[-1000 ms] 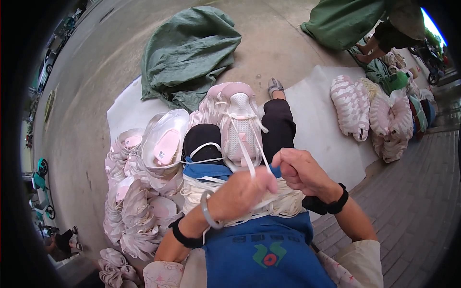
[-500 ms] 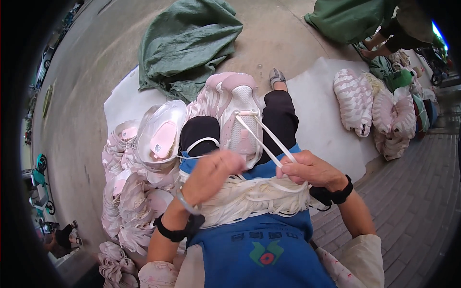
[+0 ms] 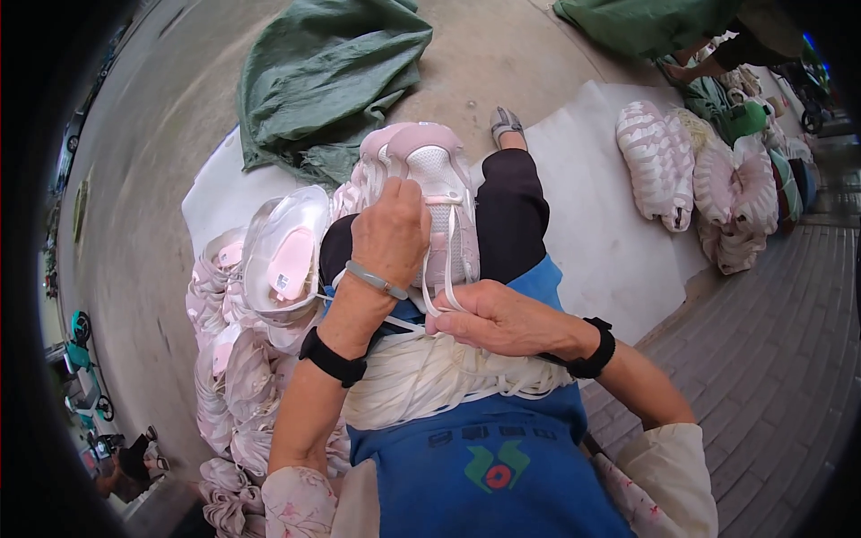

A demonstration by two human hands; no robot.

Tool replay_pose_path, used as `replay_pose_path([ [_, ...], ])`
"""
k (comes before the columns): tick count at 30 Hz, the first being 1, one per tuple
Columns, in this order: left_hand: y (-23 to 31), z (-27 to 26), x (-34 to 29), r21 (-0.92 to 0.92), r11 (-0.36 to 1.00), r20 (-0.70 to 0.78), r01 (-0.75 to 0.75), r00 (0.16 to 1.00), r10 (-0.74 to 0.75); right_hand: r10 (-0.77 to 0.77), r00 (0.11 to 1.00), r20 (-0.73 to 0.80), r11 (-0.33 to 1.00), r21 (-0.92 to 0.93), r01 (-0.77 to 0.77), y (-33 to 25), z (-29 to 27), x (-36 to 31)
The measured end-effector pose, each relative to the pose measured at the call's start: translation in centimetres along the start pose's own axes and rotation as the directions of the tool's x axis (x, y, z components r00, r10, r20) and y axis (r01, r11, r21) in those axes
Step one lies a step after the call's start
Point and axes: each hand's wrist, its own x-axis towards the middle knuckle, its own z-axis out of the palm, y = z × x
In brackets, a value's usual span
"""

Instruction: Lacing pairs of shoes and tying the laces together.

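right hand [image 3: 498, 318] pinches a lace [image 3: 454, 233] by the near end of the shoe [image 3: 465, 247]
the shoe sits between the legs [image 3: 513, 202], which probably brace it; the right fingers are narrow on the lace, seemingly so the strand cannot slip. the left hand [image 3: 392, 229] curls at the shoe's left edge, perhaps steadying it, though i cannot tell whether its fingers hold anything. a lace pile [image 3: 430, 377] lies on the near side of the shoe, likely for easy reach, and other shoes [image 3: 256, 381] are heaped to its left.
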Motion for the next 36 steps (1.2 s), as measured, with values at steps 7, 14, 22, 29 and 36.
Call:
replay_pose_path([
  [7, -4.1, 0.8, 0.5, -0.339, 0.934, 0.028, 0.109, 0.994, -0.106, -0.032, 0.999, 0.038, 0.999, 0.012, 0.032, -0.4, -0.9, -0.3],
  [14, -2.8, -0.3, -0.6, -0.692, 0.59, 0.278, 0.416, 0.908, -0.314, 0.066, 0.956, 0.286, 0.982, 0.152, -0.113, -3.6, -2.5, -2.1],
  [22, 1.0, -4.2, -2.8, -0.539, 0.109, 0.802, 0.835, 0.549, -0.236, -0.299, 0.891, 0.342, 0.74, -0.506, 0.443, -1.8, 3.2, 0.5],
  [29, -3.2, -2.1, -3.8, -0.463, -0.715, 0.652, 0.525, 0.748, 0.127, -0.193, 0.938, 0.289, 0.815, -0.485, 0.317, -2.8, 3.2, -1.7],
  [36, -6.2, -4.8, -2.1, -0.39, -0.899, 0.487, 0.197, 0.873, -0.02, 0.122, 0.953, -0.279, 0.989, 0.12, -0.091, -4.1, -3.6, -9.5],
])
